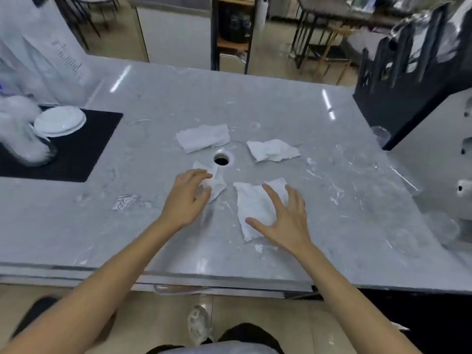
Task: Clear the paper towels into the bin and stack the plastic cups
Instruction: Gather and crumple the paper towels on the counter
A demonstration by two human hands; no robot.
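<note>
Head view, taken from left to right: at the far left of the worktop point(143, 226) a black mat point(84, 149) carries a white lidded bowl point(60, 121) and blurred clear plastic cups point(20, 139). Toward the middle, four paper towels ring a round hole point(221, 159) in the worktop, which I take to be the bin opening. The far-left towel point(203, 137) lies flat just beyond the hole. The left hand point(187, 198) has its grip closing on the near-left towel point(217, 182), fingertips pinched into the crumpled sheet right beside the hole. The right hand point(286, 221) rests spread and flat on the near-right towel point(255, 208), its grip wide open and holding nothing yet. The far-right towel point(273, 150) lies untouched. At the right edge stands a dark rack point(398, 93), with a clear cup point(380, 135) faintly visible at its foot.

The step in hand looks like towel clearing, barely begun, with all four sheets on the worktop. Next, the left grip should bunch its towel and push it into the hole, while the right fingers curl to gather theirs. Cup stacking comes after.
</note>
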